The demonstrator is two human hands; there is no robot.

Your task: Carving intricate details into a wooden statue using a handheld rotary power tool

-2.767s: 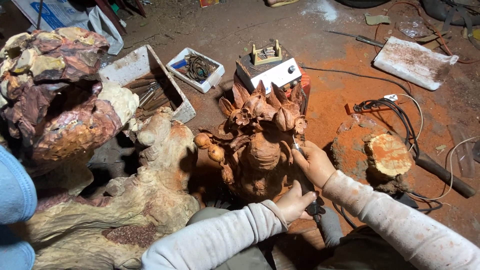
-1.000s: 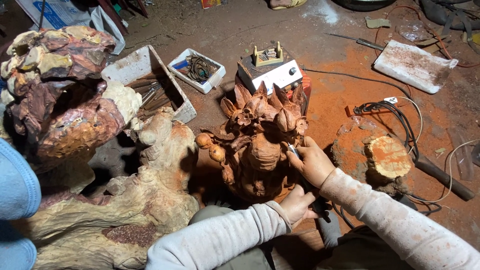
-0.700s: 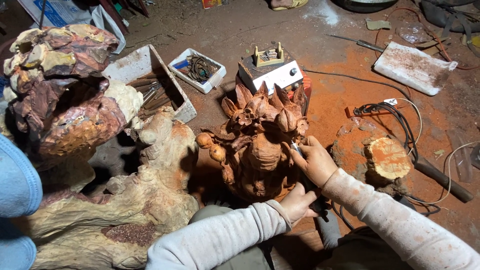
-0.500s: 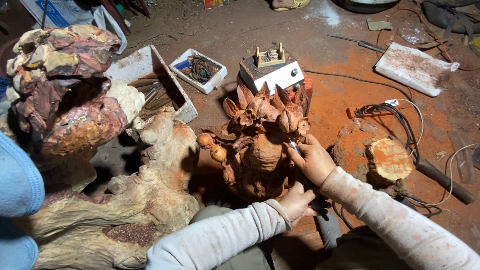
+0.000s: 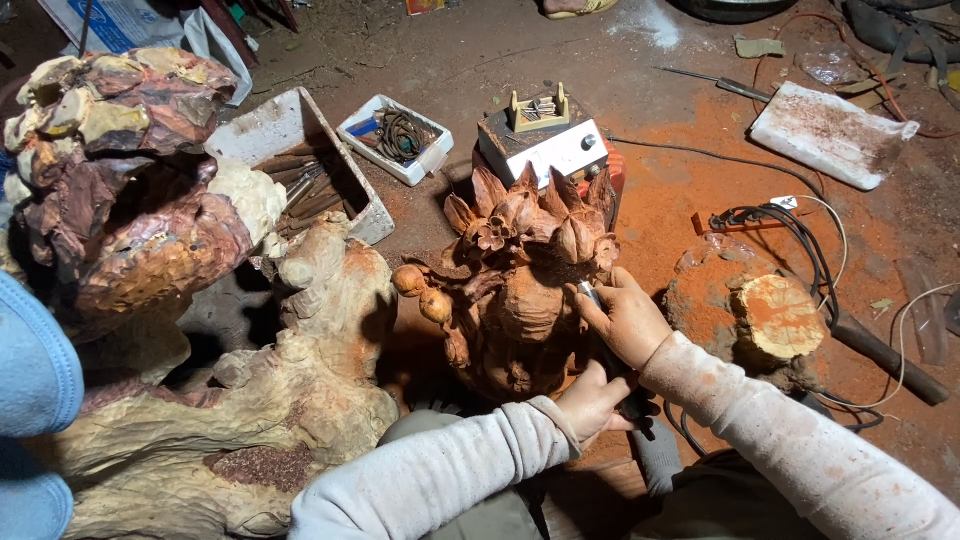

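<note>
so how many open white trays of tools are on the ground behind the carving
2. A long tray of chisel-like tools lies left of the carving; a smaller tray with a coiled cord sits just right of it. Others may lie out of frame.

Right hand (image 5: 625, 322) curled in a grip, left hand (image 5: 592, 400) closed just below.

Rough matt reddish wood carving (image 5: 520, 290); gnarled bare root wood (image 5: 290, 400); dusty white cloth sleeves (image 5: 440, 480).
</note>
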